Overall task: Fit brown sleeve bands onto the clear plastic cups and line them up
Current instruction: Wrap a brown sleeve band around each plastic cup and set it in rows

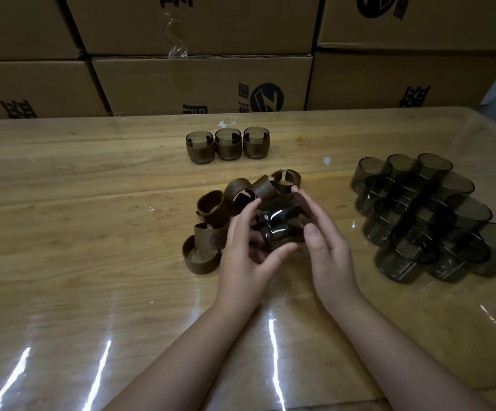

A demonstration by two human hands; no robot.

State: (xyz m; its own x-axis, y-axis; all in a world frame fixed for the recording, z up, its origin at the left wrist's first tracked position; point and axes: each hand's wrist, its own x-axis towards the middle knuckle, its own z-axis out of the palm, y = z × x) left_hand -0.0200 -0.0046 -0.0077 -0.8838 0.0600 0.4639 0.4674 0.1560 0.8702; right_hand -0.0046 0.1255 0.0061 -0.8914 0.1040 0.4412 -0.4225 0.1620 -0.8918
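Observation:
Both hands hold one clear smoky cup (283, 222) on its side above the table's middle. My left hand (248, 247) grips its left end with fingers curled round it, where a dark brown band seems to sit. My right hand (325, 241) holds the right end, thumb on the front. Behind and left of the hands lies a heap of several brown sleeve bands (211, 229). Three cups fitted with bands (228, 143) stand in a row farther back. A cluster of several bare cups (424, 218) stands at the right.
The wooden table (77, 232) has a glossy clear cover. Stacked cardboard boxes (202, 81) form a wall along its far edge. A small scrap of clear plastic (326, 160) lies between the row and the bare cups.

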